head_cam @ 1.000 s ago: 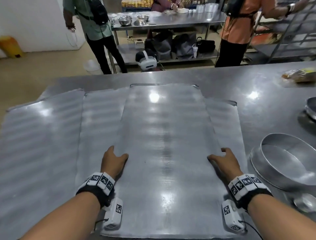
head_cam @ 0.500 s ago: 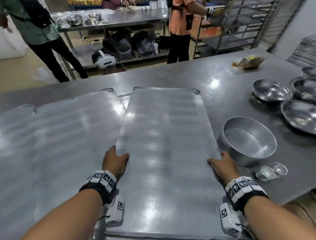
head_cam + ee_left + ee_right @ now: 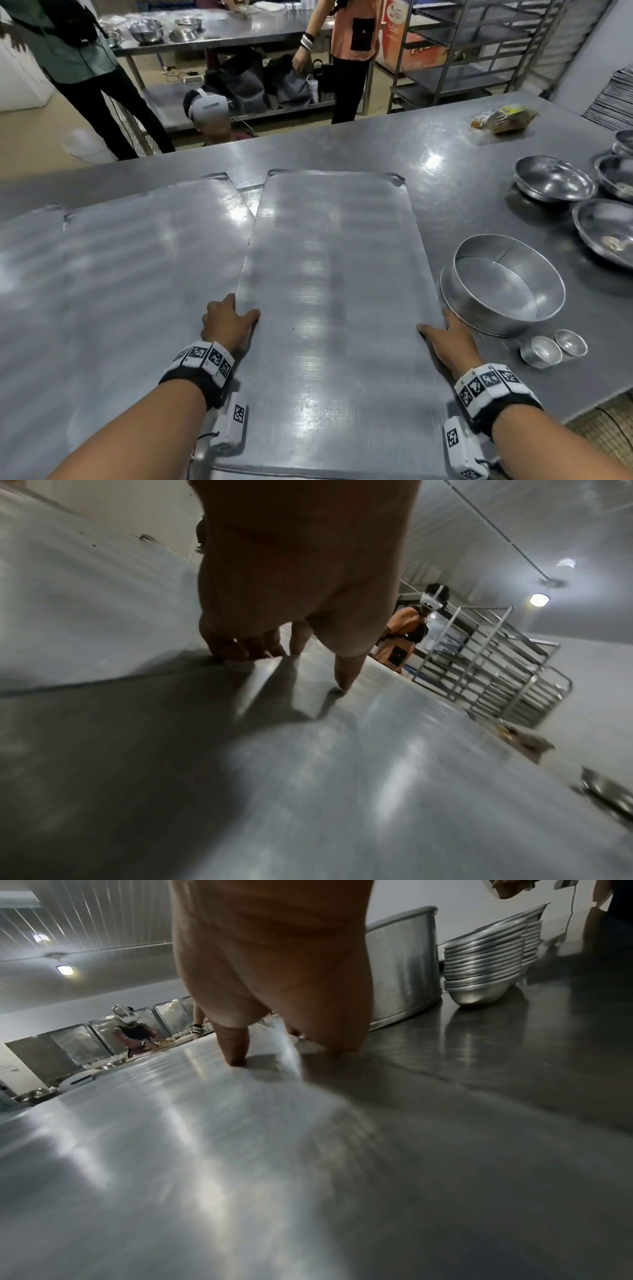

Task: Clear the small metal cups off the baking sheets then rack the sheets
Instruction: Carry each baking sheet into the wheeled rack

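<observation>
A bare metal baking sheet [image 3: 335, 291] is held over the steel table, its long axis pointing away from me. My left hand [image 3: 227, 317] grips its left edge, thumb on top and fingers curled under [image 3: 240, 650]. My right hand [image 3: 447, 334] grips the right edge the same way, thumb pressed on top [image 3: 236, 1053]. More bare sheets [image 3: 120, 267] lie flat to the left, partly under the held one. Two small metal cups [image 3: 553, 347] stand on the table right of my right wrist.
A round cake tin [image 3: 503, 284] sits just right of the held sheet. Steel bowls [image 3: 555, 178] stand beyond it; stacked bowls [image 3: 483, 958] show in the right wrist view. A tall tray rack [image 3: 472, 44] stands at the back right. Two people stand across the table; another wears a white headset.
The sheet in my hands has slid right, off the stack and toward the cake tin. The view has swung right, bringing the bowls, cups and rack into sight.
</observation>
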